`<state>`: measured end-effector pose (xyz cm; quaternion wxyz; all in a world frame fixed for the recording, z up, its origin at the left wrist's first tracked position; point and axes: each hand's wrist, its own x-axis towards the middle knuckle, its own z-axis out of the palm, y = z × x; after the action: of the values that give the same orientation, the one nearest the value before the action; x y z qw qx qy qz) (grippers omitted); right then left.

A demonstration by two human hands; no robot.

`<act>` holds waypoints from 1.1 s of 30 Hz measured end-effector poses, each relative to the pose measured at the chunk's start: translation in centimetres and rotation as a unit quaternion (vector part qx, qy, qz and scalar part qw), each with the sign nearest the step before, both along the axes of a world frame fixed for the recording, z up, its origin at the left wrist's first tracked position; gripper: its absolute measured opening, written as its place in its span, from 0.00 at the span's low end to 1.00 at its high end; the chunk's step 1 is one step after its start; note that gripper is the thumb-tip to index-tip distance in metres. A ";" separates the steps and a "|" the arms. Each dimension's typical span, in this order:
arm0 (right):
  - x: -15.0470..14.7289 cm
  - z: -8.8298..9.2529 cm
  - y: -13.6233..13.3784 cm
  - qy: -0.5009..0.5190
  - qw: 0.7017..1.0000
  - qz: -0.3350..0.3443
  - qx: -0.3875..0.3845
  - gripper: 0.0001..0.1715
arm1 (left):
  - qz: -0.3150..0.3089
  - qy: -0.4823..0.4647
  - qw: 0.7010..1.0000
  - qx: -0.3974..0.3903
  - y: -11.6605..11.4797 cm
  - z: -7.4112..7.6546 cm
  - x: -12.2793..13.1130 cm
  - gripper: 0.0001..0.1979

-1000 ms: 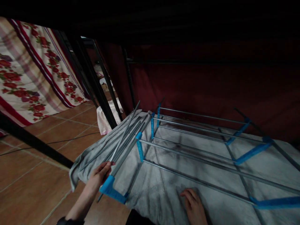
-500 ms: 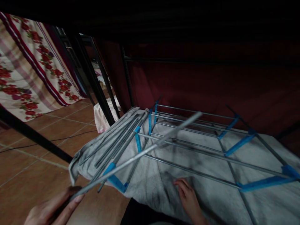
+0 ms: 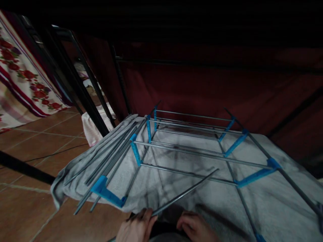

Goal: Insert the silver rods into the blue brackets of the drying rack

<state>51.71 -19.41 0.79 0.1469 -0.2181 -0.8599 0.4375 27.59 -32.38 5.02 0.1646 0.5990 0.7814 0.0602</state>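
Observation:
My left hand (image 3: 137, 226) is wrapped around a thin grey metal tube (image 3: 186, 192) at the bottom middle. The tube slants up to the right, its far end in front of the rack's near crossbar. Beside it, my right hand (image 3: 193, 226) is low by my lap, fingers curled in, apart from the tube, with nothing visible in them. Ahead stands a partly built rack of grey tubes (image 3: 202, 154) joined by blue plastic connectors (image 3: 257, 177). At the near left, a blue connector (image 3: 108, 191) sits on the rack's side tubes.
Several loose tubes (image 3: 111, 153) lie along the left edge of the grey blanket (image 3: 174, 188). A dark red cloth (image 3: 191, 87) hangs behind. Black metal posts (image 3: 83, 97) rise at left, near a striped cloth (image 3: 93, 127), a floral curtain (image 3: 27, 77) and the tiled floor (image 3: 32, 215).
My left hand has moved right toward my lap, and its tube has swung lower. My right hand has drawn back with its fingers curled. The view has shifted right.

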 end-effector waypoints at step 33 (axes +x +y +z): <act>-5.9 0.8 22.8 -0.160 0.924 -0.172 0.302 0.19 | -0.040 -0.040 0.936 0.346 19.9 -2.3 0.3 0.15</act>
<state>45.78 3.38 1.61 0.1394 -0.3749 -0.9126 0.0844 27.91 -12.43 2.74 -0.0197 0.6471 0.6801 0.3440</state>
